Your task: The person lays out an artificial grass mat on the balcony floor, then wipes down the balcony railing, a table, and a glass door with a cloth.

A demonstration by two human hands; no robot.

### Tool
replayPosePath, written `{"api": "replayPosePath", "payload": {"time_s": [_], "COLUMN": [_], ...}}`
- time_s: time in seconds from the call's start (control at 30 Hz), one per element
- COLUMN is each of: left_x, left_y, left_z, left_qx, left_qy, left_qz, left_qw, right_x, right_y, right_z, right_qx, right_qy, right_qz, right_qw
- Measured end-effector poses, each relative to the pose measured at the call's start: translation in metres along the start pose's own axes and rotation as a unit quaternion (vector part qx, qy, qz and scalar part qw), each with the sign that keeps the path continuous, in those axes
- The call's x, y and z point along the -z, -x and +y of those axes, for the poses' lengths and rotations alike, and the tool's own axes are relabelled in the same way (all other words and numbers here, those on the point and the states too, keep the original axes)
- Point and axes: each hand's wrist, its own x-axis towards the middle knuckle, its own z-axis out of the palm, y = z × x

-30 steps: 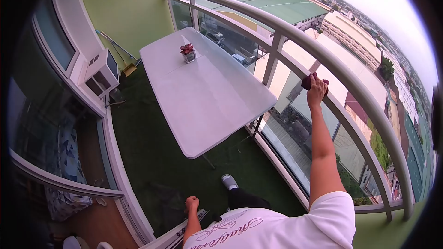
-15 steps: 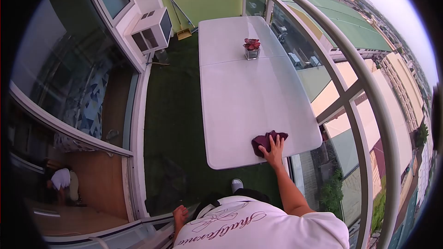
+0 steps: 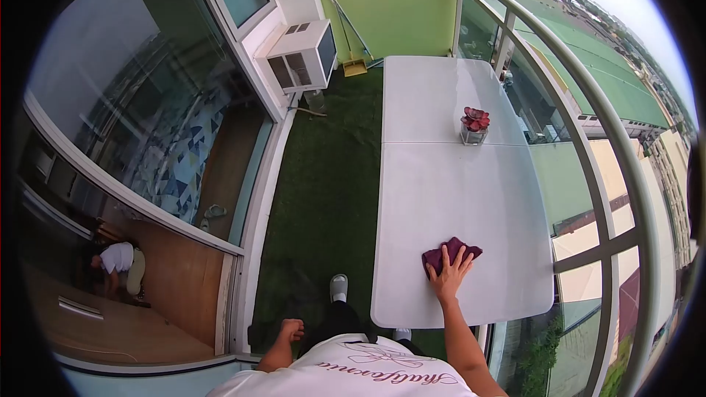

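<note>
My right hand (image 3: pixel 449 273) presses a dark maroon cloth (image 3: pixel 457 250) down against the white folding table (image 3: pixel 419 198), fingers spread over the crumpled fabric. The cloth lies on the near half of the tabletop, a short way in from the front edge. A small glass pot with a red succulent-like plant (image 3: pixel 475 123) stands farther back, close to the table's fold line. At my left side, my left hand (image 3: pixel 292 329) hangs low over the dark green turf with its fingers curled; nothing shows in it.
A metal railing (image 3: pixel 629 154) with glass panels runs along the right. To the left are sliding glass doors (image 3: pixel 110 176), behind which a person (image 3: pixel 121 265) bends low. An air conditioner (image 3: pixel 303 55) juts from the wall; a broom and yellow dustpan (image 3: pixel 354 68) lean in the far corner.
My view has turned, so the table appears lower and farther right. My right hand has slid the cloth away from the table's front edge and slightly left. My left hand stays low at my side.
</note>
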Motion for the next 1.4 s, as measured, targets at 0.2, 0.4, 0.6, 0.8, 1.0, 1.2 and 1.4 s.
{"api": "replayPosePath", "payload": {"time_s": [0.2, 0.4, 0.6, 0.8, 1.0, 1.2, 1.4], "left_x": [0.023, 0.071, 0.139, 0.140, 0.071, 0.033, 0.037], "left_y": [-0.101, -0.168, -0.221, -0.246, -0.266, -0.286, -0.304], "left_z": [0.139, 0.240, 0.281, 0.320, 0.432, 0.549, 0.636], "left_qx": [-0.091, -0.135, -0.118, -0.079, -0.161, -0.209, -0.094], "left_qy": [-0.114, -0.118, -0.061, -0.136, -0.135, -0.122, -0.120], "left_qz": [-0.025, -0.086, -0.022, -0.029, -0.092, -0.126, -0.090], "left_qw": [0.989, 0.980, 0.991, 0.987, 0.973, 0.962, 0.984], "right_x": [-0.033, -0.053, -0.073, -0.133, -0.193, -0.248, -0.304], "right_y": [-0.040, -0.051, -0.089, -0.139, -0.258, -0.413, -0.562], "right_z": [-0.041, -0.057, -0.103, -0.150, -0.203, -0.224, -0.241], "right_qx": [-0.096, -0.190, -0.428, -0.289, -0.163, -0.120, -0.121], "right_qy": [0.035, 0.102, 0.162, 0.129, 0.088, 0.070, 0.066], "right_qz": [0.012, -0.010, -0.078, -0.002, 0.019, 0.023, 0.044], "right_qw": [0.995, 0.976, 0.886, 0.949, 0.982, 0.990, 0.990]}}
